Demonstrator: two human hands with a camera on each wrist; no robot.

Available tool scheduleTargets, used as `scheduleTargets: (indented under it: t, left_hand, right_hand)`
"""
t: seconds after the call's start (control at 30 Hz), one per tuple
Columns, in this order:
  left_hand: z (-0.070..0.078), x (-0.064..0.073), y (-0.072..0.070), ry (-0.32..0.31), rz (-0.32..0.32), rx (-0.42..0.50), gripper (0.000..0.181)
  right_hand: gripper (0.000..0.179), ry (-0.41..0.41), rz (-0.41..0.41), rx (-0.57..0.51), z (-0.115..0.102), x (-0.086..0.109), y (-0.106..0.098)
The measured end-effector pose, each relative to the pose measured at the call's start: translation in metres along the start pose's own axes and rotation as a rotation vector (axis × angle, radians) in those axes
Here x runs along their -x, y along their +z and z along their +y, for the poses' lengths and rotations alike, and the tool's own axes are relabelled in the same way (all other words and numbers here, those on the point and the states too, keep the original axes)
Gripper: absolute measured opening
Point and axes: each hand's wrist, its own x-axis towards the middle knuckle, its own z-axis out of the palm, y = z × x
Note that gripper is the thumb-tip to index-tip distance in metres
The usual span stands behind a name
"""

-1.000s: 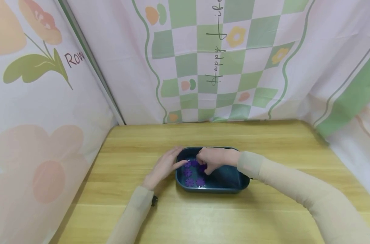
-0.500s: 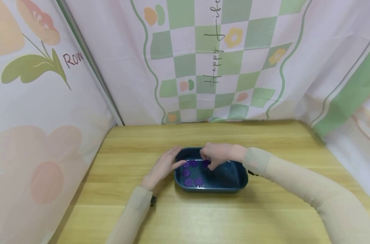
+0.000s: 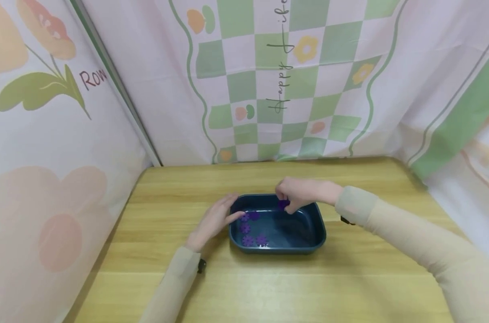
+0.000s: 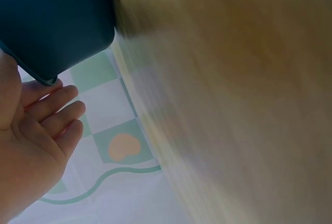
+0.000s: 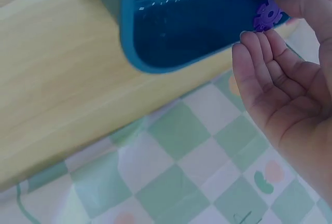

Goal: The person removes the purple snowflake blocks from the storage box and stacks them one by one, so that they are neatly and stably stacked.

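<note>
A dark blue tub [image 3: 276, 251] stands on the table with several purple notched plastic discs [image 3: 248, 241] lying on its floor toward the left. My right hand [image 3: 302, 190] pinches another purple disc [image 5: 267, 15] between thumb and fingertips, over the tub's back wall in the head view. The right wrist view shows the disc's centre hole and toothed edge. At the tub's left end, my left hand [image 3: 214, 223] rests against the rim, thumb reaching over it and fingers loosely straight along the outside. In the left wrist view those fingers [image 4: 57, 107] extend past the tub's corner.
The tub sits on a light wooden table [image 3: 252, 287]. Behind the table hangs a green-and-white checked curtain [image 3: 268, 89], and a flower-printed cloth [image 3: 46, 179] closes the left side. A black wrist strap [image 3: 201, 265] shows below the left sleeve.
My right hand has lifted the purple disc from the tub's floor and moved back and to the right with it. The left hand stays at the rim.
</note>
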Motion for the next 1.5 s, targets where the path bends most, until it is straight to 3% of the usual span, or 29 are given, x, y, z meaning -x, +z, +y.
scheduleTargets:
  t: [0.4, 0.77, 1.3, 1.5]
  left_hand:
    - [0.001, 0.0, -0.001, 0.001, -0.007, 0.004, 0.066]
    - [0.001, -0.001, -0.001, 0.003, -0.015, -0.009, 0.067]
    - [0.001, -0.002, -0.001, 0.001, -0.017, -0.009, 0.066]
    - [0.002, -0.001, -0.001, 0.012, -0.01, 0.011, 0.066]
  right_hand:
    - [0.019, 0.028, 0.048, 0.011, 0.017, 0.023, -0.009]
    - [0.016, 0.014, 0.14, 0.008, 0.037, 0.045, -0.008]
    - [0.015, 0.022, 0.214, -0.002, 0.061, 0.072, 0.006]
    - [0.014, 0.08, 0.193, -0.018, 0.07, 0.085, 0.013]
